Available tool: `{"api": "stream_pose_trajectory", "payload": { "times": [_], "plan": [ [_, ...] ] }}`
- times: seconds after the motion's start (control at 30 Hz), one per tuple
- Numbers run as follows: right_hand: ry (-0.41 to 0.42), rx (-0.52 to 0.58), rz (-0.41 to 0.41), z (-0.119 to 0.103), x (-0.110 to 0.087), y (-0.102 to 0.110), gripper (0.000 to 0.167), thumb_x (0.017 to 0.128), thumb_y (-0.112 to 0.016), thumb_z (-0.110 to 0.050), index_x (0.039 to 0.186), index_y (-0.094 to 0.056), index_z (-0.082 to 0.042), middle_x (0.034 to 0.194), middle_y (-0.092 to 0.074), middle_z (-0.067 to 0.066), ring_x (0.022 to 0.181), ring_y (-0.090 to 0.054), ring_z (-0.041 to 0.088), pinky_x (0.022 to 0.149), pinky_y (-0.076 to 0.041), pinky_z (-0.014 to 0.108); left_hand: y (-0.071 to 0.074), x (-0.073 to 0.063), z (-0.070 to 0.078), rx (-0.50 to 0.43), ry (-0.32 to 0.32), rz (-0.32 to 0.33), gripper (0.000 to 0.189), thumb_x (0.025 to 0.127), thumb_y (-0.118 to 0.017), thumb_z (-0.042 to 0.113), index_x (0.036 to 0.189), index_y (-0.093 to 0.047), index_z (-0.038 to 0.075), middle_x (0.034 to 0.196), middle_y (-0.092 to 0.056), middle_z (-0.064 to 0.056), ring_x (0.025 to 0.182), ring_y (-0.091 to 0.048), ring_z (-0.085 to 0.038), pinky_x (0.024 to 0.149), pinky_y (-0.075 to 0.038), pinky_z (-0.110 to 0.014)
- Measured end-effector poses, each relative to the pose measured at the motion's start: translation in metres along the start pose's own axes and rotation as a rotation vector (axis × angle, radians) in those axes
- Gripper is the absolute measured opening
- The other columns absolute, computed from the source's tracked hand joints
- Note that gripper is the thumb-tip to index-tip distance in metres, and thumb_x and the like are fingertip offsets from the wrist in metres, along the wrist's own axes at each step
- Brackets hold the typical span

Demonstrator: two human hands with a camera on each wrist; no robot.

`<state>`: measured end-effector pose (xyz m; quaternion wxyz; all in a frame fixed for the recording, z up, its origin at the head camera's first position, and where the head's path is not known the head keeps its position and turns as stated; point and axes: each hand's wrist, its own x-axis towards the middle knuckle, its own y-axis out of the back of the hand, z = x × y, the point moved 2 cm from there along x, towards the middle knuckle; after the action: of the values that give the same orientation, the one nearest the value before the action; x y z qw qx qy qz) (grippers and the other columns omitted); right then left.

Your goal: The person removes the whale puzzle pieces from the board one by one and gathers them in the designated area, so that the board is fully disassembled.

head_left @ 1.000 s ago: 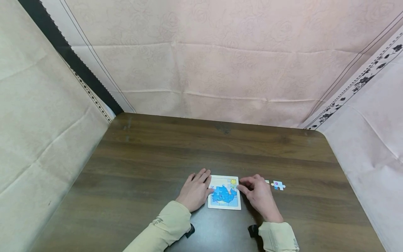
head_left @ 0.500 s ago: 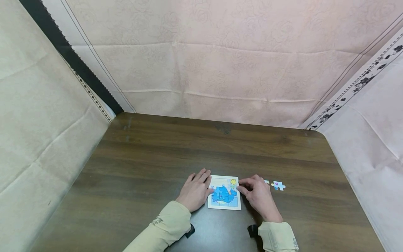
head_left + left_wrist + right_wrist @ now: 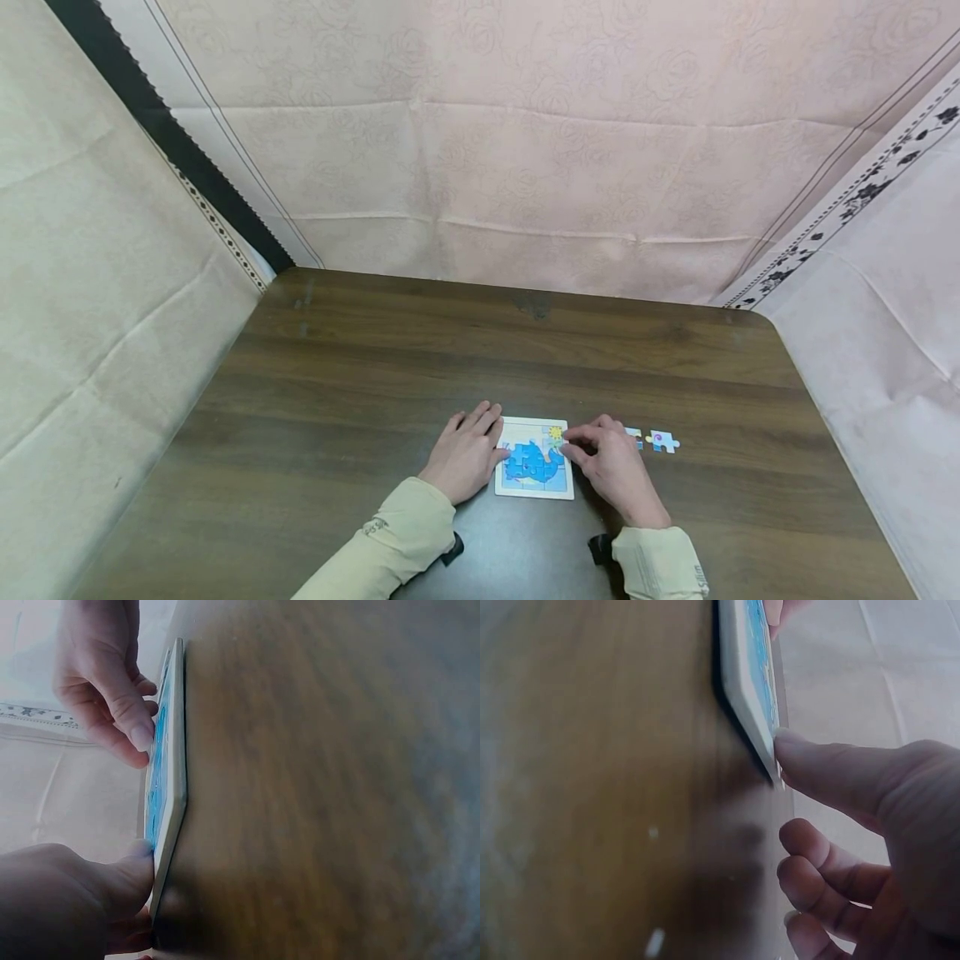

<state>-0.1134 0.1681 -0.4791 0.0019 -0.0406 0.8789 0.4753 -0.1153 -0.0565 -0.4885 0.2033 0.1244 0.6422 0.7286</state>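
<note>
A small jigsaw puzzle [image 3: 534, 493] with a white frame and a blue whale picture lies flat on the table. My left hand [image 3: 463, 454] rests along its left edge, fingers stretched out and thumb over the frame onto the picture. At the right edge, my right hand [image 3: 609, 462] has thumb and index finger bent in a pinch over a puzzle piece below the yellow sun; the fingers mostly cover that piece. In the left wrist view, the right thumb [image 3: 135, 731] meets the puzzle's surface. The right wrist view shows the other right fingers [image 3: 810, 881] loosely curled.
Right of my right hand lies a loose puzzle piece [image 3: 663, 442]. Another piece [image 3: 635, 435] lies between it and the hand, partly hidden. The brown wooden table [image 3: 375, 358] ends at a pale cloth backdrop [image 3: 525, 200], with cloth hanging on both sides too.
My right hand has shifted slightly left, its fingertips moving further over the puzzle's right side. More of the partly hidden loose piece shows. My left hand has stayed in place.
</note>
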Motion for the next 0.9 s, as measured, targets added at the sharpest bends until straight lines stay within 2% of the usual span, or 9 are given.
{"api": "stream_pose_trajectory", "payload": {
  "times": [0.4, 0.57, 0.9],
  "plan": [
    [0.069, -0.053, 0.021, -0.0034, 0.0004, -0.0011, 0.021, 0.08, -0.081, -0.024, 0.1, -0.079, -0.018, 0.09, -0.06, -0.002, 0.08, -0.048, 0.017, 0.069, -0.039, 0.033, 0.0004, 0.0005, 0.0004, 0.006, 0.004, -0.005, 0.056, 0.099, -0.051, 0.045, 0.143, -0.05, 0.011, 0.154, -0.037, -0.005, 0.145, -0.026, -0.023, 0.113, -0.028, -0.049],
    [0.075, -0.075, 0.017, -0.0038, 0.0009, -0.0007, 0.025, 0.08, -0.081, -0.025, 0.103, -0.078, -0.017, 0.091, -0.06, -0.001, 0.081, -0.048, 0.018, 0.071, -0.037, 0.034, 0.0003, 0.0004, 0.0008, 0.01, 0.008, -0.012, 0.056, 0.099, -0.051, 0.045, 0.143, -0.049, 0.011, 0.154, -0.037, -0.004, 0.144, -0.026, -0.023, 0.113, -0.028, -0.049],
    [0.077, -0.082, 0.007, -0.0067, 0.0005, 0.0012, 0.019, 0.081, -0.08, -0.024, 0.1, -0.079, -0.019, 0.092, -0.06, -0.001, 0.085, -0.049, 0.019, 0.075, -0.037, 0.037, 0.0, 0.0003, 0.0009, 0.016, 0.011, -0.013, 0.057, 0.099, -0.051, 0.046, 0.143, -0.05, 0.012, 0.154, -0.036, -0.004, 0.145, -0.026, -0.023, 0.113, -0.028, -0.049]
  ]
}}
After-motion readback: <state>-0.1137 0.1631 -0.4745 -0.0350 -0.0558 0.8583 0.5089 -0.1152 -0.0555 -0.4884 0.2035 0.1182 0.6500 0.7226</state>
